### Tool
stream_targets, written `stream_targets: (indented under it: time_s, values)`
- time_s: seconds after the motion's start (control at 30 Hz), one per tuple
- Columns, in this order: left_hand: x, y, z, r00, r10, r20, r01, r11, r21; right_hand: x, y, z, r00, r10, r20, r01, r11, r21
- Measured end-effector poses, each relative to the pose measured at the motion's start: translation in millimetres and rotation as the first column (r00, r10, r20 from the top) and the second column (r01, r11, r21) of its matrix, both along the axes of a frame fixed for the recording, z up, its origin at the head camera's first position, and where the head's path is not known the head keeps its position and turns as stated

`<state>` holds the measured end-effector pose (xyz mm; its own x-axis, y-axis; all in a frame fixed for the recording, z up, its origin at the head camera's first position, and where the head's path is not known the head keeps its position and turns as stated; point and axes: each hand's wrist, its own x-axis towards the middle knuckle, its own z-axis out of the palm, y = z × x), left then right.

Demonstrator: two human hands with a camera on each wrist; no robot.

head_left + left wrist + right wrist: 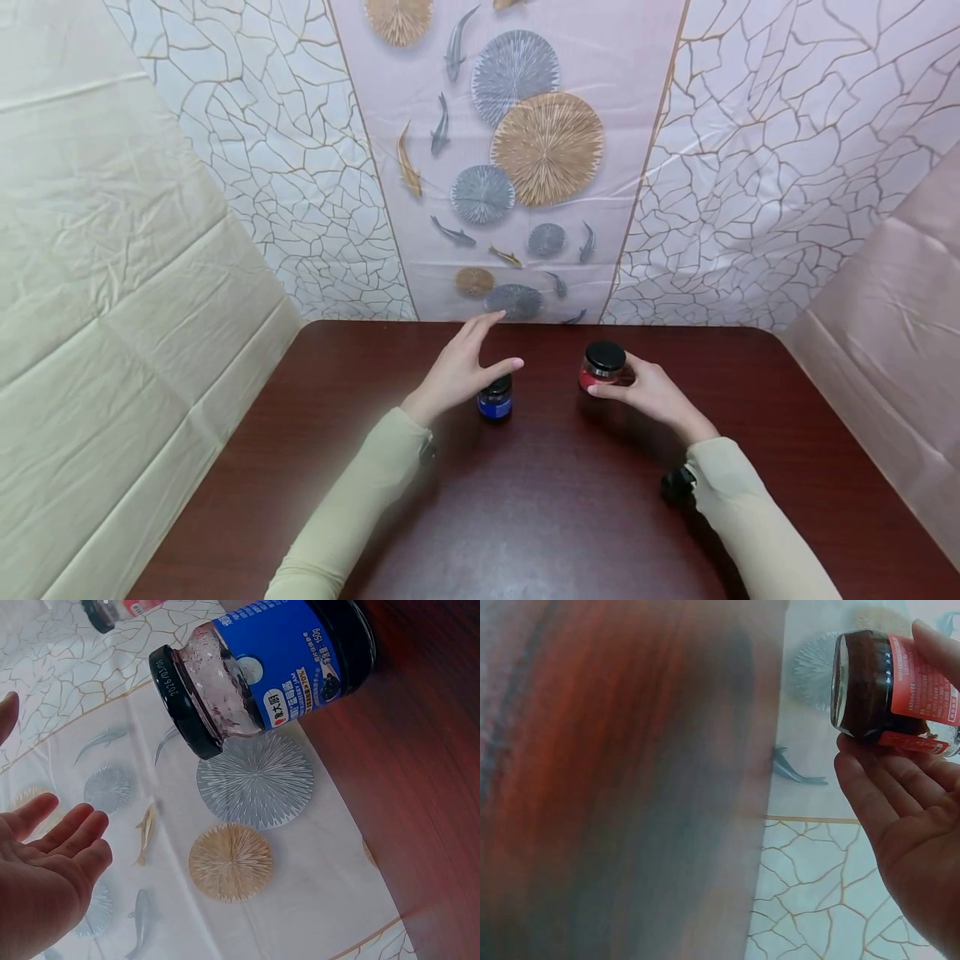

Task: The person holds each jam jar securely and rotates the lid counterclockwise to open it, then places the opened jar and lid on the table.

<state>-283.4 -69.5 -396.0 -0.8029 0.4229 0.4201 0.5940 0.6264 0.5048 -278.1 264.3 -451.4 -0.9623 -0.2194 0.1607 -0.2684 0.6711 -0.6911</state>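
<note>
My right hand (660, 400) grips a glass jar (600, 373) with a black lid and a red label; in the right wrist view the thumb is on one side of this jar (919, 690) and the fingers on the other. Dark contents show through its glass. To the left, a blue-labelled jam jar (495, 400) with a black lid stands upright on the table. My left hand (457, 371) hovers beside and above it, thumb and fingers spread apart. The left wrist view shows the jam jar (274, 667) apart from the left hand (52, 877), which holds nothing.
The dark reddish-brown table (510, 508) ends at a patterned cloth backdrop (547, 150). Pale cloth (97, 317) hangs along the left side, and another pinkish cloth (892, 333) along the right.
</note>
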Motion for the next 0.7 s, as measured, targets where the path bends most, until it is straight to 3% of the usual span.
stream_targets:
  time_s: [0.4, 0.7]
  values:
    - [2.7, -1.7, 2.6, 1.0, -0.004, 0.013, 0.004, 1.0, -0.006, -3.2, 6.9, 25.6, 1.0, -0.017, -0.026, 0.016, 1.0, -0.023]
    - [3.3, -3.4, 1.5, 1.0, -0.014, 0.006, 0.014, 1.0, -0.011, -0.2, 13.7, 49.3, 0.996, -0.083, -0.044, 0.083, 0.996, -0.013]
